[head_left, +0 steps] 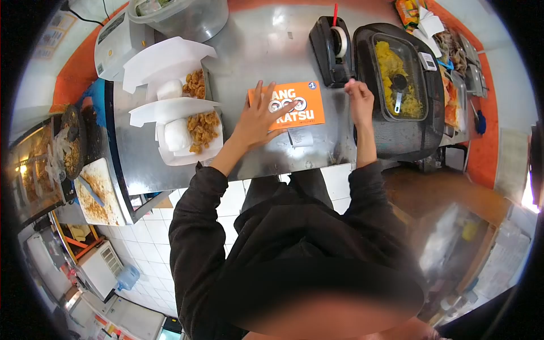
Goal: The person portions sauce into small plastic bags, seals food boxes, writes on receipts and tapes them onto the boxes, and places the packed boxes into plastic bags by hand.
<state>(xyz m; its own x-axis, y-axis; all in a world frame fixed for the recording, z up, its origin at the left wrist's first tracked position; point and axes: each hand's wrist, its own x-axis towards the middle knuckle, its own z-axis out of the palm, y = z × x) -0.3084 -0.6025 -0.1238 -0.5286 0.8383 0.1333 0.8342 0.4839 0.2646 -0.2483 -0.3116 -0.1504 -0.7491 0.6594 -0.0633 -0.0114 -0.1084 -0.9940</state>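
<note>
My left hand (260, 116) lies with spread fingers on the closed orange box (310, 109) with white lettering. A small printed paper slip (300, 137) lies at the box's front edge. My right hand (360, 93) is raised to the right of the box, thumb and index finger pinched together near the front end of the black tape dispenser (327, 54). What the pinch holds, if anything, is too small to make out. Left of the box, two open white boxes (195, 154) hold rice and fried pieces.
A clear tub with yellow food (416, 102) rests on a black appliance (368, 136) at the right. A large plastic container (198, 20) and a white device (120, 45) stand at the back left. A cutting board (105, 212) with a knife lies at the far left.
</note>
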